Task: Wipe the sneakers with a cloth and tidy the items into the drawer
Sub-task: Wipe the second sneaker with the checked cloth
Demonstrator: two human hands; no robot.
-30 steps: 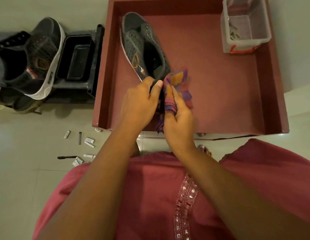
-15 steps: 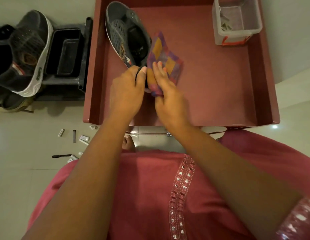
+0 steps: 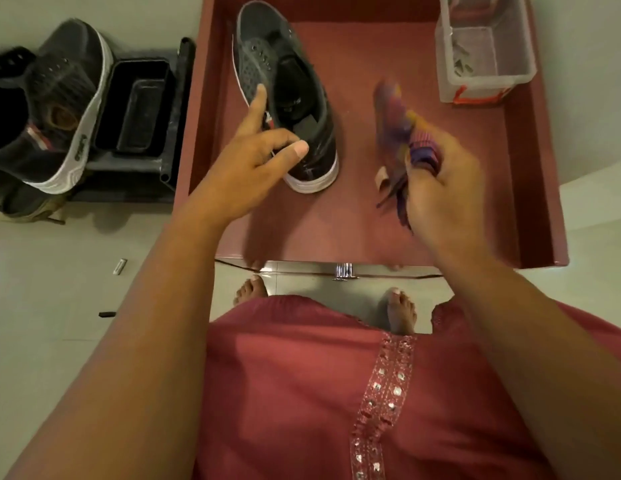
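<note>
Nearest, the right hand [image 3: 440,178] grips a blurred, bunched cloth [image 3: 395,116] above the open drawer [image 3: 541,168]. The left hand [image 3: 246,161], fingers spread and empty, hovers beside the grey sneaker [image 3: 285,81] standing inside. Wiping seems finished; next probably fetch the other sneaker [image 3: 59,98] from the floor. Farthest, a clear box [image 3: 482,53] holds small unclear bits.

Domestic setting, likely a home entryway. Pale tiled floor [image 3: 42,271]; shoe rack [image 3: 136,109] left of the fingers; bare feet [image 3: 401,311].
</note>
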